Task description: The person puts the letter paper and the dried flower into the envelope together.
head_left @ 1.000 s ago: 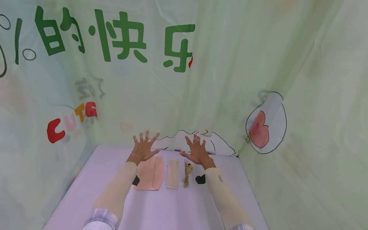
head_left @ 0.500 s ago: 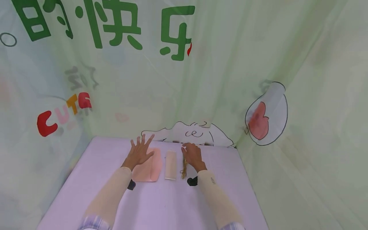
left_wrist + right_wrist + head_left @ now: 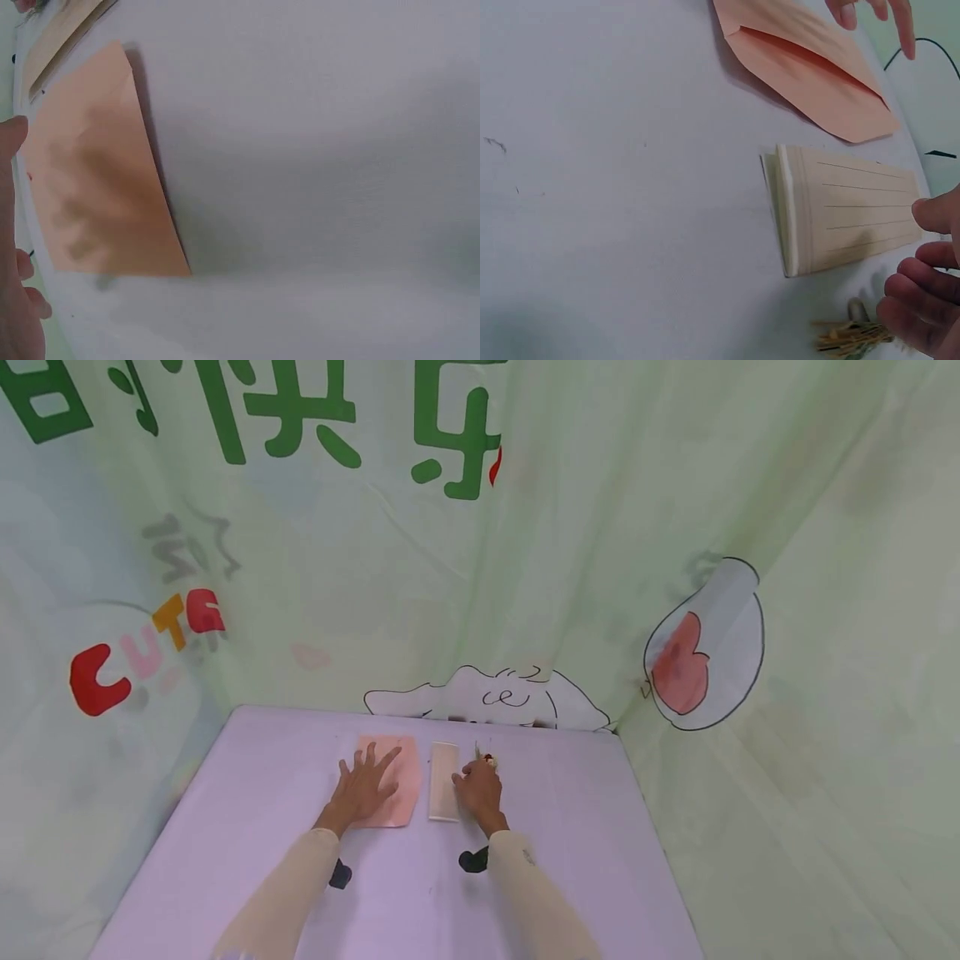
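Splayed left hand (image 3: 362,788), curled right hand (image 3: 481,788)

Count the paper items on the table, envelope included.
2: the pink envelope, below the left hand, and the folded lined paper, just right of it, near the right hand. Anything small under the hands would be hidden.

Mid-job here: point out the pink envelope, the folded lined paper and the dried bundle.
Pink envelope (image 3: 817,81): right wrist view, beside its dark crease.
Folded lined paper (image 3: 859,214): right wrist view, middle of its lined face.
Dried bundle (image 3: 847,339): right wrist view, its straw-like stems.
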Action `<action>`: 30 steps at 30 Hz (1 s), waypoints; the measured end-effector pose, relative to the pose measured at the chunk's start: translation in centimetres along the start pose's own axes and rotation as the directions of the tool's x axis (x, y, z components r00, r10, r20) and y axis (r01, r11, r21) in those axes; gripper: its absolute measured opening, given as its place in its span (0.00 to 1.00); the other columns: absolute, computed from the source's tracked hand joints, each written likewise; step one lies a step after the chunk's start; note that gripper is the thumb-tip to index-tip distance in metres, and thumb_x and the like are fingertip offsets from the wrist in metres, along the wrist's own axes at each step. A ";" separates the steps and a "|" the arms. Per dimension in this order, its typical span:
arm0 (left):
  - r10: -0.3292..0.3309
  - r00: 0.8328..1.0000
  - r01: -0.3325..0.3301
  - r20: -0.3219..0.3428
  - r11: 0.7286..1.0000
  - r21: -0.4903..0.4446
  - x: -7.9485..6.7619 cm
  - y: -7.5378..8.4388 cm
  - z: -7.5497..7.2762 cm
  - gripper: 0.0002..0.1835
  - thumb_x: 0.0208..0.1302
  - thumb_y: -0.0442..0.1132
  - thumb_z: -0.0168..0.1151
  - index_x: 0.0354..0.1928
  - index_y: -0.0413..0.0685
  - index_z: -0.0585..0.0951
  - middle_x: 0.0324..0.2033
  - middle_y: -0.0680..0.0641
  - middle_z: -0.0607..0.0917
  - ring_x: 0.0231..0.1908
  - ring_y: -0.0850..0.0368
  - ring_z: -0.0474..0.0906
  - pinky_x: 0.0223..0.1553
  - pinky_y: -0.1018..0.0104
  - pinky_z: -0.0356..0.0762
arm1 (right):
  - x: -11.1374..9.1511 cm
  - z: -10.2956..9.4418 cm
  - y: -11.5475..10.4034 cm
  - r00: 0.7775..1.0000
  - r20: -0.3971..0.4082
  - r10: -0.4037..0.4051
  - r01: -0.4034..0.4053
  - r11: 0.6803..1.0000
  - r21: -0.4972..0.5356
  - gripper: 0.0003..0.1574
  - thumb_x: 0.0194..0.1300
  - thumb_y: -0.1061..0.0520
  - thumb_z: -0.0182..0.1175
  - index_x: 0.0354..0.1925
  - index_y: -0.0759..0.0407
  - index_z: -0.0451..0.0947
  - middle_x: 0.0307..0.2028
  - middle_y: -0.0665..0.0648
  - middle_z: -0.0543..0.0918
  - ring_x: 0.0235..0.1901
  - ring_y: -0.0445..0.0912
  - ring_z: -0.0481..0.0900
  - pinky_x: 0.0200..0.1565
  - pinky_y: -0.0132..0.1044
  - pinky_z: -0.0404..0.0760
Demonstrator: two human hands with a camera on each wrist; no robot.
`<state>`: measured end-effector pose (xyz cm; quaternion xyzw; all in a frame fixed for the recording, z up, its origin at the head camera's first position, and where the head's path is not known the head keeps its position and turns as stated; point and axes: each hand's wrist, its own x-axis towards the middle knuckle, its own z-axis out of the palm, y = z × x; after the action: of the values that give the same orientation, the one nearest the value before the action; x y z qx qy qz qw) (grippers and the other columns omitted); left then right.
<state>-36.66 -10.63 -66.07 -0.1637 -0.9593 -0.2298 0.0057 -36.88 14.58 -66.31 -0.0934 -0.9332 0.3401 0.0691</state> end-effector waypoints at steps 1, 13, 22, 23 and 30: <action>-0.006 1.000 0.006 0.012 1.000 0.003 0.0 -0.1 0.3 0.36 0.78 0.49 0.65 0.83 0.55 0.67 0.80 0.21 0.61 0.77 0.12 0.59 0.70 0.08 0.50 | -0.2 0.4 0.0 1.000 -0.007 0.017 -0.017 1.000 0.012 0.17 0.70 0.55 0.74 0.48 0.68 0.88 0.42 0.64 0.91 0.39 0.56 0.88 0.46 0.55 0.88; -0.071 0.995 0.075 0.064 0.995 -0.059 -1.2 -1.1 3.6 0.33 0.79 0.48 0.64 0.81 0.54 0.70 0.81 0.21 0.61 0.80 0.14 0.55 0.72 0.09 0.48 | -1.4 3.6 -0.1 0.994 -0.068 0.090 -0.086 0.995 0.053 0.16 0.65 0.58 0.76 0.36 0.69 0.80 0.27 0.61 0.80 0.28 0.51 0.77 0.28 0.45 0.74; -0.074 0.997 0.073 -0.013 0.993 -0.096 -2.0 -1.4 4.8 0.31 0.80 0.43 0.62 0.80 0.49 0.71 0.80 0.19 0.59 0.80 0.14 0.52 0.74 0.11 0.47 | -1.0 5.0 -0.5 0.986 -0.109 0.129 -0.134 0.990 -0.043 0.19 0.63 0.54 0.77 0.38 0.67 0.81 0.30 0.63 0.82 0.34 0.56 0.81 0.33 0.51 0.78; -0.069 0.997 0.067 -0.025 0.993 -0.096 -2.0 -1.5 4.8 0.31 0.79 0.43 0.62 0.80 0.49 0.71 0.80 0.18 0.60 0.80 0.14 0.53 0.74 0.12 0.48 | -1.0 5.1 -0.7 0.984 -0.122 0.129 -0.136 0.989 -0.058 0.19 0.62 0.54 0.77 0.38 0.67 0.81 0.31 0.63 0.83 0.35 0.57 0.81 0.33 0.52 0.78; -0.089 0.996 0.086 -0.021 0.989 -0.123 -2.1 -1.5 5.0 0.30 0.80 0.44 0.61 0.81 0.52 0.71 0.81 0.21 0.60 0.82 0.17 0.52 0.78 0.17 0.48 | -0.9 6.3 -1.2 0.969 -0.147 0.198 -0.218 0.966 -0.136 0.18 0.62 0.58 0.73 0.44 0.69 0.81 0.39 0.69 0.84 0.44 0.64 0.83 0.37 0.58 0.80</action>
<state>-34.84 -10.33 -71.43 -0.1184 -0.9496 -0.2902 -0.0018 -37.35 9.60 -70.36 -0.2184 -0.9346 0.2669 0.0872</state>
